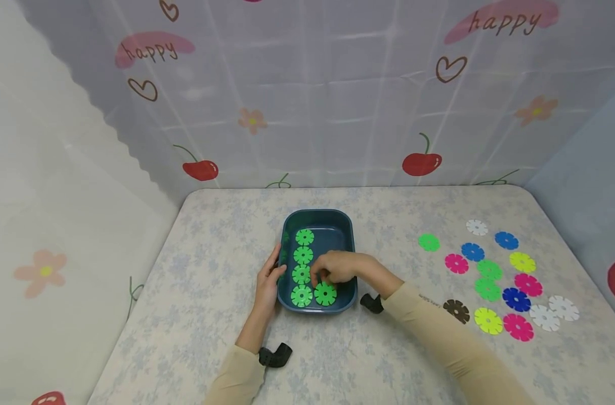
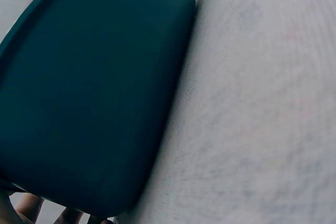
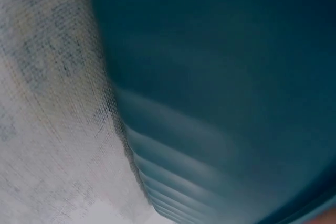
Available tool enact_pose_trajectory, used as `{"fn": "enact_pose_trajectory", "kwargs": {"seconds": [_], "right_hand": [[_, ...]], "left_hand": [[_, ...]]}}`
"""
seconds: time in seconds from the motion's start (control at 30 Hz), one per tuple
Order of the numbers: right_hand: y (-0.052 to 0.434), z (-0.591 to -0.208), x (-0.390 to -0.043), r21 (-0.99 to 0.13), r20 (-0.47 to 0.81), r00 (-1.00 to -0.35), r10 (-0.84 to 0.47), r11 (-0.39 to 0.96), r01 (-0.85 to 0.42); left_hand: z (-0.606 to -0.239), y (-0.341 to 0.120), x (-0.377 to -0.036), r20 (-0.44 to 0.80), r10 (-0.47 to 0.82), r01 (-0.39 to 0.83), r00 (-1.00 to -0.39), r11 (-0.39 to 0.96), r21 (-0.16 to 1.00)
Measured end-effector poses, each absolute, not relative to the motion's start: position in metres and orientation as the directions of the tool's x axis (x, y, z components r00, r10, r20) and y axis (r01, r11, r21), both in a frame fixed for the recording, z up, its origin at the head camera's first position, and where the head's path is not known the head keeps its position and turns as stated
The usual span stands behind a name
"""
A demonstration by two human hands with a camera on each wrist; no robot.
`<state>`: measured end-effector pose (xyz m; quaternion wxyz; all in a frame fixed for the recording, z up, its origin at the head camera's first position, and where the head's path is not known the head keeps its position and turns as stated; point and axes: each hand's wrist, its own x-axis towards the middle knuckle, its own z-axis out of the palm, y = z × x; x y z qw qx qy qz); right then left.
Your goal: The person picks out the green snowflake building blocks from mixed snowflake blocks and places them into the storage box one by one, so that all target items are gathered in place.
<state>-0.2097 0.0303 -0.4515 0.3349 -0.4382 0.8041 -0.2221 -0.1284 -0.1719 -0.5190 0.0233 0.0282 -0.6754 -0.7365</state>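
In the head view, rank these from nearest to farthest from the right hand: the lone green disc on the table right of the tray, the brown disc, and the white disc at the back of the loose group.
From the right hand:
1. Brown disc, by the right sleeve, front of the group.
2. Lone green disc, right of the tray; only slightly farther than the brown one.
3. White disc, back of the group, clearly farthest.

Your arms are covered by long beige sleeves: the left sleeve (image 1: 236, 374) ends at the wrist, and the right sleeve (image 1: 449, 343) carries a small line of dark lettering near its cuff. You wear a black strap-mounted camera unit (image 1: 275, 356) at the left wrist and another black unit (image 1: 372, 303) at the right wrist. Your left hand (image 1: 267, 281) and right hand (image 1: 340, 267) are bare, without gloves.
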Motion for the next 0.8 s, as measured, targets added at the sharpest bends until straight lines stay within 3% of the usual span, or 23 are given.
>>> {"fn": "enact_pose_trajectory", "kwargs": {"seconds": [0.8], "right_hand": [[0.0267, -0.4569, -0.2051, -0.53, -0.353, -0.456, -0.817, 0.576, -0.622]], "left_hand": [[-0.5215, -0.1719, -0.1288, -0.002, -0.079, 0.003, -0.997, -0.07, 0.998]]}}
